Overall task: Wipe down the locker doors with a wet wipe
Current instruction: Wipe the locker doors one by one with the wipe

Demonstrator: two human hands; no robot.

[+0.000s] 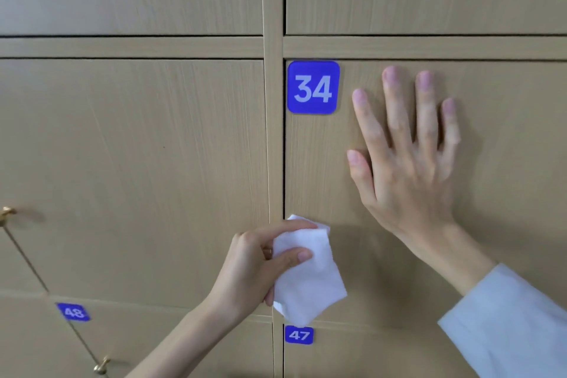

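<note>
A wall of light wood locker doors fills the view. The door with the blue tag 34 (313, 87) is at centre right, and its bare panel (506, 132) runs to the right edge. My right hand (411, 159) lies flat on that door with fingers straight and spread, pointing up. My left hand (260, 264) pinches a folded white wet wipe (306, 282) between thumb and fingers. The wipe is at the lower left corner of door 34, just above the blue tag 47 (299, 335).
A vertical frame post (273, 132) separates door 34 from the door on the left (138, 178). Brass knobs (6, 214) (102, 367) stick out at the left. Tag 48 (73, 312) marks a lower left door. More doors lie above.
</note>
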